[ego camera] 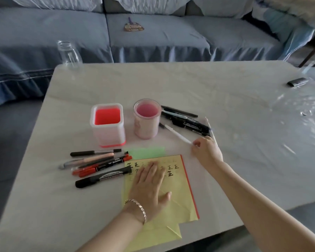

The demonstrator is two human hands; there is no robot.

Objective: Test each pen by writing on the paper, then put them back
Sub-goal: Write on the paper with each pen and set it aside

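We log a blue sofa (153, 37) well beyond both hands, then the pale table (189, 84) under everything. The yellow paper (180, 197) lies at the near table edge, directly under the left hand (149, 186). That hand is palm down, fingers straight and close together, thumb out to the right, pressing the sheet. Black handwritten marks sit at and just right of those fingertips.

The right hand (206, 150) is further out, past the paper's red edge, fingers curled. Its fingertips pinch the near end of a white pen (177, 133), and the barrel runs up-left away from them, with its dark tip near the round pink cup (147, 120).

The square red holder (108, 124) stands upright just left of the cup, beyond the left fingertips. A heap of black pens (187, 120) lies just beyond the right fingers. The red and black pens (98, 164) lie left of the left fingertips. The fat black marker (102, 177) is the nearest of them, its end at the paper's left edge.

A green sheet (145, 151) sits between the left fingertips and the holder. There is a clear glass bottle (68, 53) at the far left corner and a bracelet (140, 208) on the left wrist. A small dark object (297, 82) lies far right; we cannot tell what it is.
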